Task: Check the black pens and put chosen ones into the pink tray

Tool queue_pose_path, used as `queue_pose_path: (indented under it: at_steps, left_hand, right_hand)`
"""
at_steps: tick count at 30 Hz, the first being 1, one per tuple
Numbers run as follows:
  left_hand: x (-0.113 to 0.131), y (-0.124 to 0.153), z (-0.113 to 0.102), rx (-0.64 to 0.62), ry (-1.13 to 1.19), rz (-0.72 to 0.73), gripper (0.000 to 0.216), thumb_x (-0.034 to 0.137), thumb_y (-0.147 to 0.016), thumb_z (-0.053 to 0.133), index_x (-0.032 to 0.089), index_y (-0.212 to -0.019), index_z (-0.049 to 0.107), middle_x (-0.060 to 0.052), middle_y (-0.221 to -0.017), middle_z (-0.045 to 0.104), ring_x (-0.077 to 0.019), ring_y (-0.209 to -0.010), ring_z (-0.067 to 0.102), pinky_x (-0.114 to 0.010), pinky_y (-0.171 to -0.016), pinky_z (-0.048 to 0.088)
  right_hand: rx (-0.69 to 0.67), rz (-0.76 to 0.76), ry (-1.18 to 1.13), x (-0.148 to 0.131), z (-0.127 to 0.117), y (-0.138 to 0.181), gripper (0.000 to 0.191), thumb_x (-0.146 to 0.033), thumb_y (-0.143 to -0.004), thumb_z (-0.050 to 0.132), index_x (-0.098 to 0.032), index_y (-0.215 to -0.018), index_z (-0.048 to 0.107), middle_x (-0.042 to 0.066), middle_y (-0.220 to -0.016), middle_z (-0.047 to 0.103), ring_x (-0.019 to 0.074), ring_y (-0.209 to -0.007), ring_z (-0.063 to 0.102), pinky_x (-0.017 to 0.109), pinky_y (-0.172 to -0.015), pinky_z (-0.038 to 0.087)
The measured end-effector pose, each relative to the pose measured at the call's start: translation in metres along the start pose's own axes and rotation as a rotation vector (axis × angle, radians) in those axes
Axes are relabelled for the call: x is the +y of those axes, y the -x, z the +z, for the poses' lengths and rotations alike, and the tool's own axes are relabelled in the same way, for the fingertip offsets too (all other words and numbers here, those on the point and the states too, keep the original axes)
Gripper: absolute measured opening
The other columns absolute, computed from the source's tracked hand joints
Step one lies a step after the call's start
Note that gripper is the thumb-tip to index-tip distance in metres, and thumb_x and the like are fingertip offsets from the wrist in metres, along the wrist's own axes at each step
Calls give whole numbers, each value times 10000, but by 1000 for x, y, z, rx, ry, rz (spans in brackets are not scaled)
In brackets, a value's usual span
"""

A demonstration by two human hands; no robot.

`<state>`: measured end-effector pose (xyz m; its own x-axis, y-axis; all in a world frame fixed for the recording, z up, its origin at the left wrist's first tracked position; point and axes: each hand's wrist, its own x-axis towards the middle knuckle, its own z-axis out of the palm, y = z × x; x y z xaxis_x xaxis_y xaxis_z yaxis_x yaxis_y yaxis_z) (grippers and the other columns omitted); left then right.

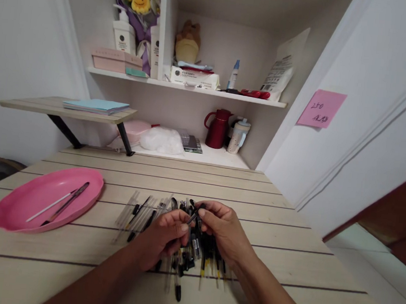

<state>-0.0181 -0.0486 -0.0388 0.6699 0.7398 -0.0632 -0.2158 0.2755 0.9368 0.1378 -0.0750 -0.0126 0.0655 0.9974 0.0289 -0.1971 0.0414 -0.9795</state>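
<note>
Both my hands meet over a heap of pens (167, 218) on the wooden table (286, 257). My left hand (165, 237) is closed, its fingertips pinching a dark pen (193, 217). My right hand (222, 229) is closed too, pinching the upper end of the same pen. The heap holds several clear-barrelled pens with black caps and tips, partly hidden under my hands. To the left lies a pink oval tray (20, 200) holding a pen (69, 201) and a thin white refill (50, 207).
A small raised shelf (48, 105) with blue notebooks (95, 105) stands at the back left. The wall alcove holds a red jug (218, 128), a white cup (238, 135), bottles and boxes. A pink sticky note (321, 109) is on the right wall.
</note>
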Motion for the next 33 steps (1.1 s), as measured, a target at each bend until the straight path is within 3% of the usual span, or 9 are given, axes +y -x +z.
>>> queue_pose_path:
  at_steps: [10, 18, 33]
  left_hand:
    - [-3, -2, -1, 60, 39, -8, 175, 288, -723, 573, 152, -811, 507, 21, -604, 556, -15, -328, 344, -146, -309, 156]
    - [-3, -2, -2, 54, 53, 44, 339, 298, -721, 599, 168, -1007, 473, 34, -609, 549, -18, -338, 350, -144, -315, 149]
    - [-2, -2, -3, 53, 104, 53, 452, 296, -689, 637, 166, -1083, 458, 41, -582, 543, -16, -319, 341, -137, -304, 149]
  right_hand:
    - [-2, -29, 60, 8, 4, 3, 191, -327, -656, 648, -154, -735, 636, -34, -543, 543, 57, -433, 376, 189, -428, 272]
    - [18, -64, 144, 12, 11, 7, 249, -351, -683, 623, -162, -588, 492, -72, -456, 390, 53, -421, 300, 195, -416, 221]
    - [-37, -92, 111, 27, 16, 6, 253, -359, -707, 600, -161, -609, 476, -47, -471, 470, 60, -426, 330, 196, -415, 232]
